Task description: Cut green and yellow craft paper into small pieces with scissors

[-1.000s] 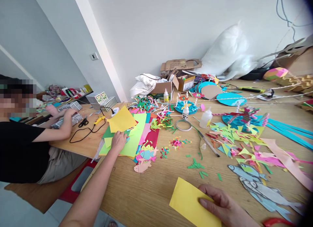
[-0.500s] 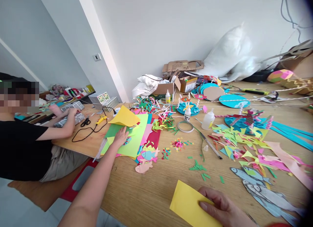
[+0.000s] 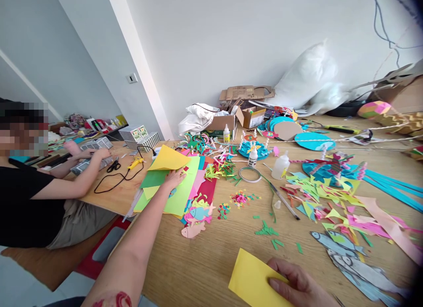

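My right hand pinches a yellow piece of paper between thumb and fingers, above the table's front edge. Farther off to the left, my left hand reaches onto a stack of coloured paper. Its fingers are stretched out on the light green sheet, just by a curled yellow-orange sheet, and seem to hold nothing. Small paper cut-outs lie partly covered beneath that hand. Beside the stack are paper fish cut-outs, a pink one nearest me.
Glue bottles, a roll of tape and a pen are mid-table. Paper scraps and grey-blue fish cut-outs lie to the right. At left, a co-worker handles grey boxes near scissors and a corded yellow tool.
My left hand has slid to the right across the green sheet. My right hand keeps its grip on the yellow paper. The view has shifted slightly.
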Demonstrator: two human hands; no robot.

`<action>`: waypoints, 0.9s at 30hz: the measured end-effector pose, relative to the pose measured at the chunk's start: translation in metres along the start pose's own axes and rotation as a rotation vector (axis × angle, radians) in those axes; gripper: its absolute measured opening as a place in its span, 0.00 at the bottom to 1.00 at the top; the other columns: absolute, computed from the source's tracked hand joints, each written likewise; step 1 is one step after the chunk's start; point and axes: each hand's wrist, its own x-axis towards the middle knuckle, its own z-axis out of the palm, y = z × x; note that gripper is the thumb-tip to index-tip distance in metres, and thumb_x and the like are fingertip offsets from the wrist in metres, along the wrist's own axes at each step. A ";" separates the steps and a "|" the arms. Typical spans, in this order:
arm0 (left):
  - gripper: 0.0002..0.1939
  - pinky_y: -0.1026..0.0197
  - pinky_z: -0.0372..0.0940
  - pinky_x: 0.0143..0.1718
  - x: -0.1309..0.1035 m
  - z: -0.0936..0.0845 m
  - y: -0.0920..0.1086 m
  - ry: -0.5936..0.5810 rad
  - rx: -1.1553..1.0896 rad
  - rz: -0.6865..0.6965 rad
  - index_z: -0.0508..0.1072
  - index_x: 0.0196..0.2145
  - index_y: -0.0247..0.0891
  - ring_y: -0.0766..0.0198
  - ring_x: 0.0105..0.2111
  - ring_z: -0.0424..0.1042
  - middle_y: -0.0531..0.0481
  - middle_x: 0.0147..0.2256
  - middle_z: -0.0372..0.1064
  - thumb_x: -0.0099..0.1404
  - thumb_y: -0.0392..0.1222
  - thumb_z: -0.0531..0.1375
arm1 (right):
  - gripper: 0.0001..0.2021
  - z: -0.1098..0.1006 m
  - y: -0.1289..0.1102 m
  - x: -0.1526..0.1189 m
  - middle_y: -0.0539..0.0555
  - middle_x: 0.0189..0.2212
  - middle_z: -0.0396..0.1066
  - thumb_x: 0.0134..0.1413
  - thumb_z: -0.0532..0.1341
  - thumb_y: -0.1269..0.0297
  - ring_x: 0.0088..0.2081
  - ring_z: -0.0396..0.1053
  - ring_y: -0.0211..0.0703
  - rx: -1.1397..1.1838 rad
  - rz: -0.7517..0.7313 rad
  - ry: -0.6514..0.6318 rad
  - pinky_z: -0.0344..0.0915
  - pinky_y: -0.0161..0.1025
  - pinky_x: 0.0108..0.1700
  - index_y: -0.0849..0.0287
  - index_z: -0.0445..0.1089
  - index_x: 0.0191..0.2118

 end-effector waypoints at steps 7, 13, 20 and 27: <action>0.16 0.51 0.59 0.47 -0.022 -0.002 0.008 -0.029 0.001 0.112 0.63 0.48 0.39 0.58 0.47 0.62 0.44 0.49 0.60 0.63 0.43 0.50 | 0.16 0.003 -0.009 -0.003 0.49 0.24 0.67 0.46 0.58 0.49 0.25 0.63 0.36 -0.017 0.010 -0.017 0.57 0.31 0.25 0.59 0.67 0.29; 0.18 0.56 0.52 0.53 -0.070 -0.008 0.009 -0.036 -0.003 0.239 0.64 0.50 0.44 0.61 0.52 0.58 0.48 0.52 0.61 0.62 0.38 0.49 | 0.17 0.004 -0.014 -0.005 0.50 0.25 0.68 0.45 0.58 0.48 0.27 0.64 0.40 -0.157 0.011 0.037 0.59 0.33 0.28 0.59 0.67 0.26; 0.19 0.53 0.52 0.53 -0.114 -0.017 0.011 0.010 -0.023 0.286 0.66 0.48 0.44 0.61 0.49 0.61 0.48 0.49 0.64 0.61 0.32 0.49 | 0.17 0.005 -0.016 -0.006 0.50 0.25 0.67 0.46 0.57 0.49 0.26 0.64 0.39 -0.157 -0.007 0.028 0.59 0.32 0.27 0.59 0.68 0.28; 0.20 0.50 0.52 0.53 -0.147 -0.035 0.009 -0.011 -0.074 0.242 0.65 0.49 0.42 0.57 0.53 0.57 0.45 0.52 0.60 0.57 0.33 0.52 | 0.15 0.003 -0.010 -0.004 0.49 0.23 0.67 0.44 0.59 0.50 0.25 0.63 0.38 -0.103 -0.019 0.061 0.58 0.32 0.26 0.59 0.68 0.26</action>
